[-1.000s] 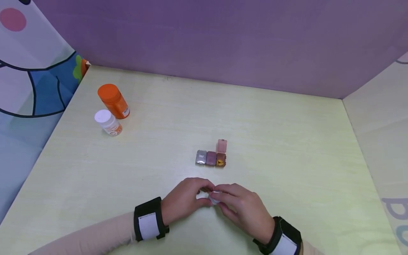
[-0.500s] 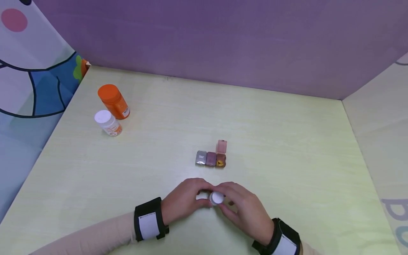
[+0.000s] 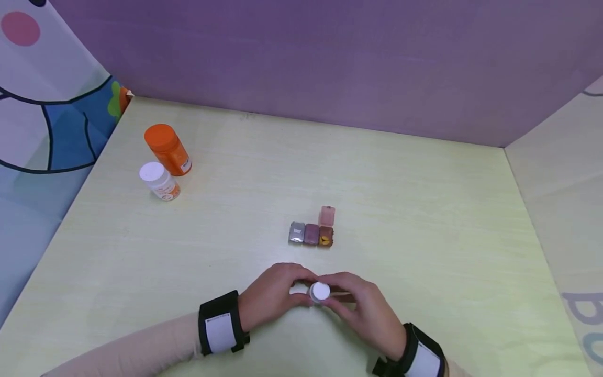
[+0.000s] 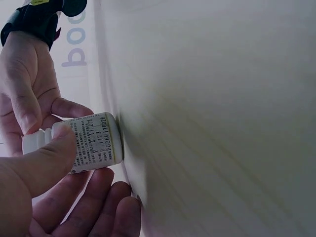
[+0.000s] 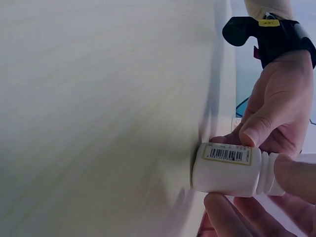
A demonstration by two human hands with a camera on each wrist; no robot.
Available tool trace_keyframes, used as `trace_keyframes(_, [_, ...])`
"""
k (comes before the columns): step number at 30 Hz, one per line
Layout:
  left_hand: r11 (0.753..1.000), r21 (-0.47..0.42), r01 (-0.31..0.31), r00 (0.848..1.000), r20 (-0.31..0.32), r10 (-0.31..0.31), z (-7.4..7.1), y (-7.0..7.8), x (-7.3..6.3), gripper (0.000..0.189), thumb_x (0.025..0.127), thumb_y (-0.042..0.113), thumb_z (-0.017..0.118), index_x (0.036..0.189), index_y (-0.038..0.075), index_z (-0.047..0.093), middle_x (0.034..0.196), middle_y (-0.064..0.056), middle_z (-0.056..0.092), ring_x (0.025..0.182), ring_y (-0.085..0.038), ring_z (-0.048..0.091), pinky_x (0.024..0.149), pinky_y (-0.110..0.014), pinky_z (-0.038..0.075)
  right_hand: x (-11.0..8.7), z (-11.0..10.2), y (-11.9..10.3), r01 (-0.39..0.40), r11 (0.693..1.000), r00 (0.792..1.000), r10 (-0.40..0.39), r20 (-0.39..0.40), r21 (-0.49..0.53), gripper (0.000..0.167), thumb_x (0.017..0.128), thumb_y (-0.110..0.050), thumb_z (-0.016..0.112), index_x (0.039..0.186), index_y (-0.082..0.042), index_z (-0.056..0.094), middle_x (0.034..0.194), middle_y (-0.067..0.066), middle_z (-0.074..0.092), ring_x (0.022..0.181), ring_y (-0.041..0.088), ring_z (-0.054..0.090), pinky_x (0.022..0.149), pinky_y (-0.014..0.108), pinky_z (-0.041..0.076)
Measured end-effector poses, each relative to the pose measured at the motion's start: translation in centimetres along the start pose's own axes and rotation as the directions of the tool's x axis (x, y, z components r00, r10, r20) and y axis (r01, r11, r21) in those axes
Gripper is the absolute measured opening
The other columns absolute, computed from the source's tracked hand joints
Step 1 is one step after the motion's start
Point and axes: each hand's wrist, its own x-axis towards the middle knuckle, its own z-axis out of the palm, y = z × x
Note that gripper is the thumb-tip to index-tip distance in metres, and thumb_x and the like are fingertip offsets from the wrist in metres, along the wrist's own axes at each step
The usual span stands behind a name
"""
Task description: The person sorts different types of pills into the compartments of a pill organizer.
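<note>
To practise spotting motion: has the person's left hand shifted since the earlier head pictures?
No, no visible shift either way: in the head view, the left hand, holding a white bottle, keeps its place relative to the pill case.

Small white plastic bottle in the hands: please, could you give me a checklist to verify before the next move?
1. Left hand grips the small white plastic bottle: ok.
2. Bottle upright: ok.
3. Right hand at the round white cap: ok.
4. Cap removed: not ok, it is on the bottle.
5. Cap loosened: cannot tell.
6. Pink lid of the small silver, purple and pink three-compartment pillbox open: ok, with yellow contents showing.
</note>
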Motion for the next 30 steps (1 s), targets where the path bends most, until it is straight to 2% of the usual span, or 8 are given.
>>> trace_keyframes(5, [1.000,-0.001,0.001,1.000,-0.003,-0.001,0.01,-0.12,0.06,0.034,0.087,0.009,0.083,0.119,0.007,0.075,0.112,-0.001,0.075,0.108,-0.017,0.067,0.097,-0.039,0.052,0.07,-0.34,0.11,0.016,1.000,0.999,-0.016,0.028,-0.008,0.041,0.091,0.000,0.076,0.131,-0.007,0.070,0.120,0.003,0.072,0.107,0.018,0.068,0.083,0.030,0.060])
trace_keyframes(8, [1.000,0.001,-0.001,1.000,-0.005,0.001,0.00,-0.15,0.05,0.033,0.087,0.009,0.083,0.119,0.007,0.075,0.111,0.000,0.075,0.107,-0.017,0.067,0.097,-0.040,0.052,0.13,-0.33,-0.04,-0.040,0.999,0.998,0.040,0.042,0.014,0.044,0.092,-0.003,0.077,0.134,-0.006,0.065,0.123,0.006,0.070,0.108,0.021,0.069,0.083,0.028,0.059])
trace_keyframes(13, [1.000,0.005,-0.002,1.000,-0.009,0.002,0.04,-0.04,0.03,0.032,0.086,0.009,0.084,0.117,0.007,0.075,0.109,0.000,0.075,0.105,-0.016,0.067,0.096,-0.039,0.052,0.25,-0.11,-0.29,-0.107,0.994,0.994,0.106,0.030,0.029,0.035,0.093,-0.005,0.077,0.125,-0.008,0.065,0.121,0.006,0.071,0.108,0.025,0.071,0.083,0.026,0.059])
trace_keyframes(23, [1.000,0.010,0.020,1.000,-0.001,-0.020,-0.10,0.11,0.15,0.031,0.085,0.008,0.084,0.115,0.007,0.076,0.109,-0.001,0.075,0.106,-0.018,0.067,0.096,-0.040,0.052,0.08,-0.27,-0.04,-0.020,1.000,1.000,0.020,0.001,0.021,0.034,0.090,0.003,0.075,0.123,-0.006,0.071,0.119,0.006,0.073,0.107,0.020,0.069,0.081,0.031,0.061])
trace_keyframes(30, [1.000,0.011,0.009,1.000,-0.012,-0.009,0.05,0.00,0.17,0.029,0.084,0.009,0.085,0.112,0.008,0.076,0.105,0.002,0.075,0.102,-0.016,0.067,0.094,-0.038,0.053,0.19,-0.09,-0.09,-0.089,0.994,0.996,0.088,0.010,0.060,0.030,0.091,-0.002,0.078,0.118,-0.009,0.068,0.116,0.004,0.072,0.105,0.023,0.071,0.082,0.028,0.060])
